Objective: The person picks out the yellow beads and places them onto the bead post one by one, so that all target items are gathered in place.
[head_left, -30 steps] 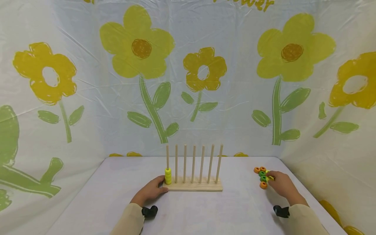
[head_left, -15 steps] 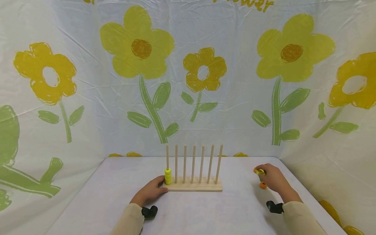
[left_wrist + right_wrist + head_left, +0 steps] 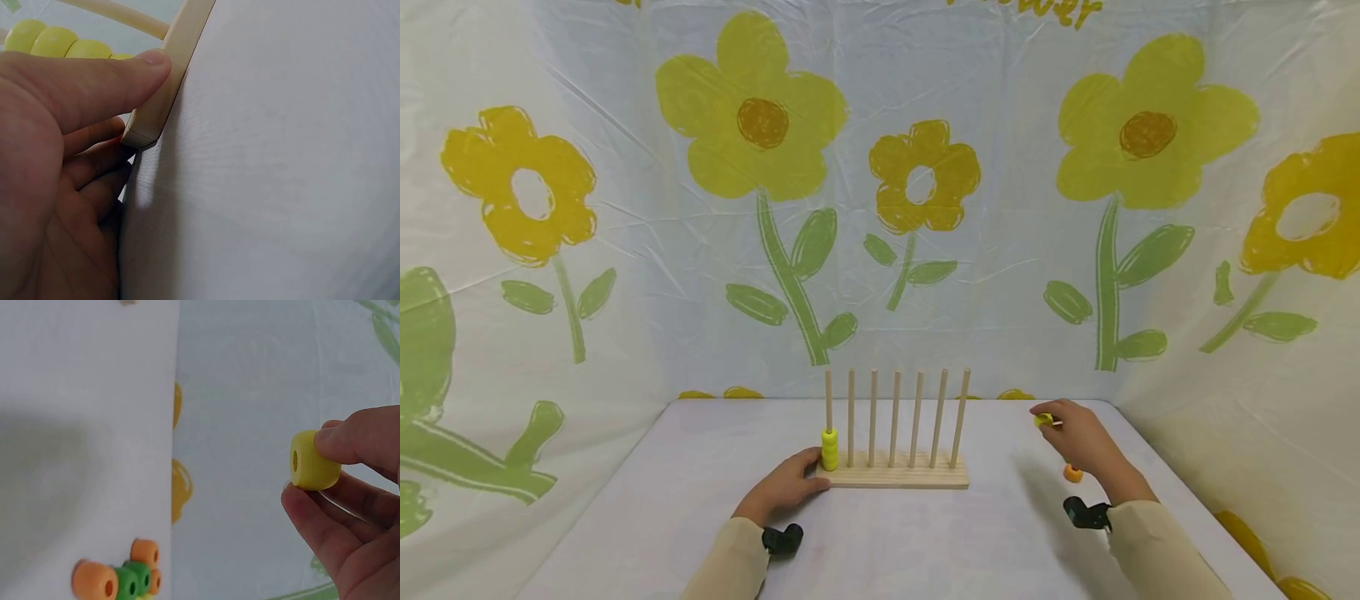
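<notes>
A wooden peg rack (image 3: 895, 478) stands on the table with several upright pegs in a row. Yellow beads (image 3: 829, 450) are stacked on its leftmost peg. My left hand (image 3: 786, 485) grips the rack's left end; in the left wrist view the thumb lies on the base's edge, with fingers around the corner. Above the table, to the right of the rack, my right hand (image 3: 1081, 435) pinches a yellow bead (image 3: 315, 464) between thumb and fingers. The bead's hole shows in the right wrist view.
Below the right hand lie loose beads: an orange bead (image 3: 94, 581), green beads (image 3: 139, 574), more orange ones and a sliver of yellow. The head view shows just one orange bead (image 3: 1072, 473), the hand hiding others. A flower-printed cloth (image 3: 1000, 250) hangs around the white table (image 3: 880, 550).
My right hand has lifted a yellow bead off the loose group and carried it up and to the left. The left hand and the rack have stayed in place.
</notes>
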`<state>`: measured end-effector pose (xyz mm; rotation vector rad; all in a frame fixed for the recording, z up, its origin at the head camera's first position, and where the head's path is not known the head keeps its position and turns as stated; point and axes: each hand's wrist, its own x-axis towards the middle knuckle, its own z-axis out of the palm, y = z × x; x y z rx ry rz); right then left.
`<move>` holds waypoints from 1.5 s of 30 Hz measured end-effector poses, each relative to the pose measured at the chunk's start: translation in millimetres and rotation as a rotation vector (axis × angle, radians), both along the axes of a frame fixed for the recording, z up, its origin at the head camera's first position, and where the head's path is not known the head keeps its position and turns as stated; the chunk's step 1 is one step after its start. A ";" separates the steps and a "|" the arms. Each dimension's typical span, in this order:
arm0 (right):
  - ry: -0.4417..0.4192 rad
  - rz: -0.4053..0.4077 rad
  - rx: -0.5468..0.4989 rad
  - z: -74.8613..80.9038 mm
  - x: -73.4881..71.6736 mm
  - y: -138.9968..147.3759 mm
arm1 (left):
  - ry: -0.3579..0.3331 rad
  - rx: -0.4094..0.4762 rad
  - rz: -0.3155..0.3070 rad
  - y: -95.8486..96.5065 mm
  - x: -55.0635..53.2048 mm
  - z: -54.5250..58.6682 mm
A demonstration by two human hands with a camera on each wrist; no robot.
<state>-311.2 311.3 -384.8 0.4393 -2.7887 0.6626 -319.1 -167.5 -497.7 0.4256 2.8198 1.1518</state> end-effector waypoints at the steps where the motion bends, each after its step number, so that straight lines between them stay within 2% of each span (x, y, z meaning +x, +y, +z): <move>1: 0.003 0.002 -0.002 2.5 0.1 -2.4 | 0.003 0.001 -0.003 0.0 -0.1 -0.1; 14: -0.005 0.042 -0.019 29.6 0.1 -29.1 | -0.012 -0.013 0.023 -0.2 0.4 0.4; 23: 0.059 0.105 -0.011 47.0 3.6 -47.1 | -0.015 0.000 0.023 -0.5 -0.4 -1.7; 32: 0.135 0.178 -0.016 62.4 8.4 -66.6 | -0.013 -0.004 0.024 1.5 2.7 0.8; 38: 0.166 0.214 -0.007 71.7 7.8 -77.6 | -0.009 -0.010 0.022 1.7 4.4 1.8; 45: 0.242 0.259 -0.015 85.5 6.5 -97.2 | -0.028 -0.003 0.038 0.4 1.2 1.2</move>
